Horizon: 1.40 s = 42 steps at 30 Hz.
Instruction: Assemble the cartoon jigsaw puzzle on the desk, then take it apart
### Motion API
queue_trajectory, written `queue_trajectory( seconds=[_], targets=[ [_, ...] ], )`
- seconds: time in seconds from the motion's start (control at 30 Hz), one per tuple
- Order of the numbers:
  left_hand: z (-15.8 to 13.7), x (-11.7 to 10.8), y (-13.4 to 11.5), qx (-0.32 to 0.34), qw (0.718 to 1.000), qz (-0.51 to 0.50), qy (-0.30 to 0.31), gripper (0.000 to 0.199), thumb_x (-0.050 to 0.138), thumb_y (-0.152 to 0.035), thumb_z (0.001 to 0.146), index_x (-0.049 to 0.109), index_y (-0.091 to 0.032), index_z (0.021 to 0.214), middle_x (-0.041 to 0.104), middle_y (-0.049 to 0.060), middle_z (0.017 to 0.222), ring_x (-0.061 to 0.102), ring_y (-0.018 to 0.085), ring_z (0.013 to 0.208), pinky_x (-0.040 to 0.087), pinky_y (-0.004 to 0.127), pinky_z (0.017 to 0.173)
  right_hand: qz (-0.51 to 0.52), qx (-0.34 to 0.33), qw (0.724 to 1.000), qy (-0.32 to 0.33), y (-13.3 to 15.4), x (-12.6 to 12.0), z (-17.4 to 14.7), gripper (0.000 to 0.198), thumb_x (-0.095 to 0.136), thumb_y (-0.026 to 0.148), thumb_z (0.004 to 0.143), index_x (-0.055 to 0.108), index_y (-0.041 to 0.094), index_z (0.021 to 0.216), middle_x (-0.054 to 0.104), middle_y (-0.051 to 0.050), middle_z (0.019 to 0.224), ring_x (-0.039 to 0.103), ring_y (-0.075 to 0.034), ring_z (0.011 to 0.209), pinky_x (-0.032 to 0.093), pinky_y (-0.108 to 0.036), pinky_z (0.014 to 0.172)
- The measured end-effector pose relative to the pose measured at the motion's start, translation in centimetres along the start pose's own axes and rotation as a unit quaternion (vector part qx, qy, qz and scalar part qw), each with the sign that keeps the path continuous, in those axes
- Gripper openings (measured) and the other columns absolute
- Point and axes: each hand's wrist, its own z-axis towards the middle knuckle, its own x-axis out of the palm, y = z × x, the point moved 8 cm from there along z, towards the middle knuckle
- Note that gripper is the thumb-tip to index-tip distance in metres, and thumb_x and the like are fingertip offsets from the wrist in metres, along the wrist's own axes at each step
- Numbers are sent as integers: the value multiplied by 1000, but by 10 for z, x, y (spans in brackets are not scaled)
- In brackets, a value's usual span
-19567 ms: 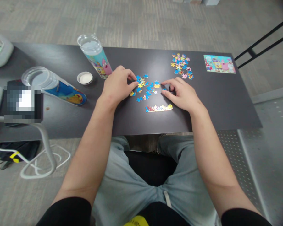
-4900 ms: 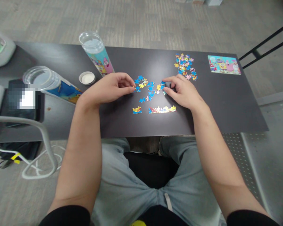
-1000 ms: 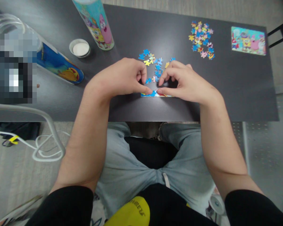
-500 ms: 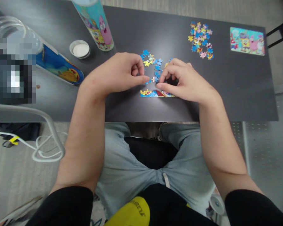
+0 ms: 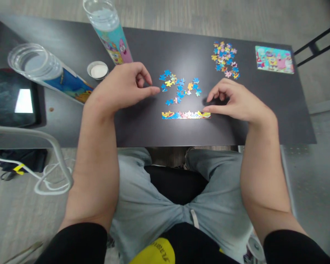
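Observation:
A joined strip of jigsaw pieces (image 5: pixel 185 115) lies near the table's front edge. Beyond it are several loose, mostly blue jigsaw pieces (image 5: pixel 180 88), some touching one another. My left hand (image 5: pixel 133 84) is just left of these loose pieces, thumb and fingers apart, with nothing seen between them. My right hand (image 5: pixel 228 97) hovers by the strip's right end, thumb tip close to it; whether it touches I cannot tell. Its thumb and index finger are parted, and no piece shows between them.
A heap of jigsaw pieces (image 5: pixel 225 60) lies farther back, left of a picture card (image 5: pixel 275 60). On the left stand a clear-topped tube (image 5: pixel 112 36), another tube lying tilted (image 5: pixel 55 77), a round lid (image 5: pixel 97 70) and a dark tablet (image 5: pixel 15 99).
My hands have moved apart, left hand leftward and right hand rightward, uncovering the strip and the loose pieces. The view has shifted slightly.

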Motion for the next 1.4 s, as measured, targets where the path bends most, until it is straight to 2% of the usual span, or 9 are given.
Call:
queue_trajectory(
  seconds=[0.17, 0.53, 0.63, 0.77, 0.97, 1.07, 1.23, 1.33, 1.4],
  targets=[
    [-7, 19, -16, 41, 997, 2, 66, 55, 97, -72, 76, 74, -30, 101, 66, -1, 93, 60, 23, 91, 44, 45, 86, 21, 12, 1000, 18, -7, 2, -5, 42, 110, 65, 95, 87, 31, 104, 75, -10, 111, 62, -32, 94, 54, -52, 85],
    [-7, 36, -19, 48, 989, 34, 138, 55, 100, -74, 74, 77, -30, 96, 66, -2, 87, 61, 22, 84, 43, 40, 79, 36, 22, 998, 50, -15, 9, -4, 47, 117, 67, 83, 91, 32, 98, 71, -8, 107, 54, -28, 86, 55, -49, 81],
    [-6, 34, -22, 57, 992, 14, 113, 50, 92, -75, 83, 79, -29, 97, 66, -2, 85, 60, 22, 82, 43, 40, 80, 35, 31, 998, 30, -16, 8, 1, 45, 110, 68, 94, 88, 31, 105, 70, -7, 108, 51, -26, 84, 52, -49, 81],
    [1, 26, -23, 62, 998, 5, 23, 35, 90, -59, 89, 76, -30, 101, 65, -3, 86, 59, 21, 83, 42, 40, 81, -6, 21, 999, -36, -7, 9, 19, 28, 92, 53, 110, 85, 29, 123, 68, -7, 108, 55, -26, 87, 55, -49, 84],
    [13, 38, -23, 73, 997, 5, 29, 33, 97, -49, 84, 75, -30, 99, 67, -4, 87, 61, 22, 83, 42, 42, 82, -79, 36, 990, -110, 8, 33, 47, 25, 87, 31, 112, 88, 29, 136, 75, -10, 119, 75, -36, 111, 64, -57, 108],
    [16, 38, -23, 72, 997, 6, 22, 28, 94, -49, 90, 76, -31, 101, 66, -4, 85, 61, 22, 83, 41, 42, 82, -102, 65, 984, -129, 9, 37, 51, 24, 87, 27, 113, 88, 30, 136, 76, -12, 127, 78, -38, 119, 65, -59, 113],
    [16, 36, -22, 65, 998, 20, 13, 21, 89, -45, 93, 76, -31, 102, 66, -3, 84, 61, 23, 82, 40, 42, 81, -78, 85, 989, -88, 4, 34, 54, 14, 91, 31, 114, 85, 33, 127, 77, -13, 135, 76, -36, 119, 65, -60, 113],
    [15, 34, -22, 65, 998, 21, 17, 21, 86, -47, 94, 76, -31, 105, 67, -2, 85, 62, 23, 85, 42, 42, 83, -40, 91, 991, -87, 1, 29, 57, 18, 95, 36, 111, 78, 34, 115, 76, -11, 136, 70, -32, 110, 63, -58, 107],
    [13, 32, -22, 60, 998, 18, 23, 23, 84, -50, 95, 77, -31, 107, 68, -2, 86, 63, 24, 87, 43, 42, 84, -1, 94, 992, -81, 2, 29, 58, 27, 98, 43, 107, 73, 34, 110, 77, -8, 123, 63, -29, 98, 59, -57, 99]
  ],
)
